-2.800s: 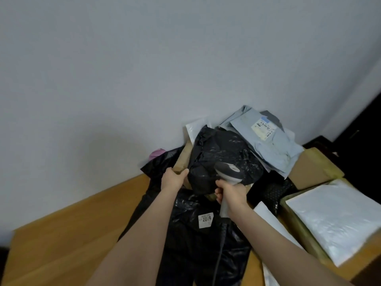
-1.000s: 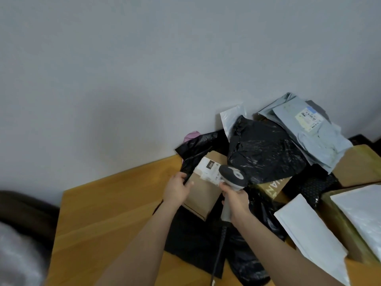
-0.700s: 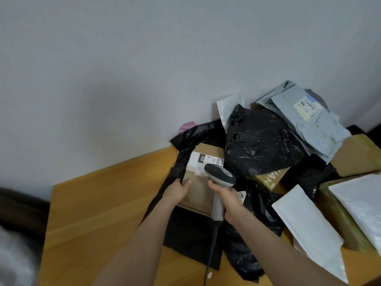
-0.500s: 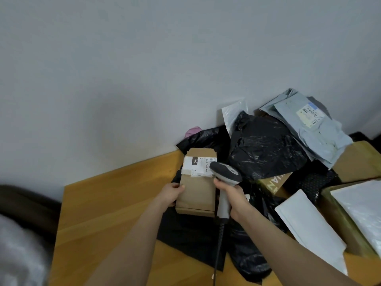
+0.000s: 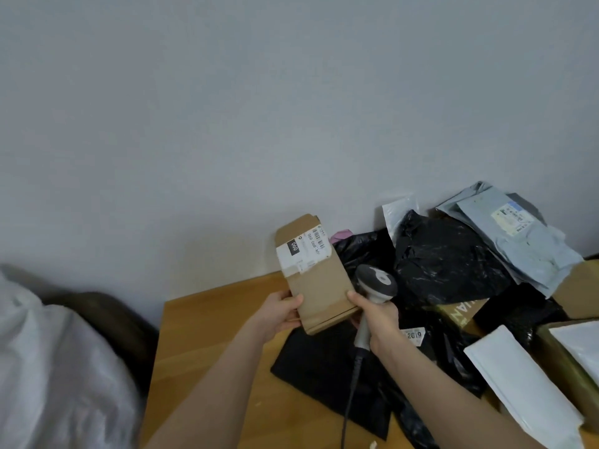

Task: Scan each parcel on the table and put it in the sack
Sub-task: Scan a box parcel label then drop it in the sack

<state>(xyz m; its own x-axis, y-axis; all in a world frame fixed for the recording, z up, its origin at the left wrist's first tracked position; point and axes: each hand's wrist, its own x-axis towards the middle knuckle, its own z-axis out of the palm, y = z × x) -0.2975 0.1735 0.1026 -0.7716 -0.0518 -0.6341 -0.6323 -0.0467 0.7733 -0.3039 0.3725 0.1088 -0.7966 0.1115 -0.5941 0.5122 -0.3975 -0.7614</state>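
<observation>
Left hand grips cardboard parcel, lifted | right hand grips scanner, thumb touching parcel

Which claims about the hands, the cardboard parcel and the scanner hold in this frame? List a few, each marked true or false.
1. The left hand grips the cardboard parcel. True.
2. The right hand holds nothing. False: it grips the scanner, thumb against the parcel.
3. The parcel's label faces the camera. True.
4. The parcel lies flat on the table. False: it is held up above it.
</observation>
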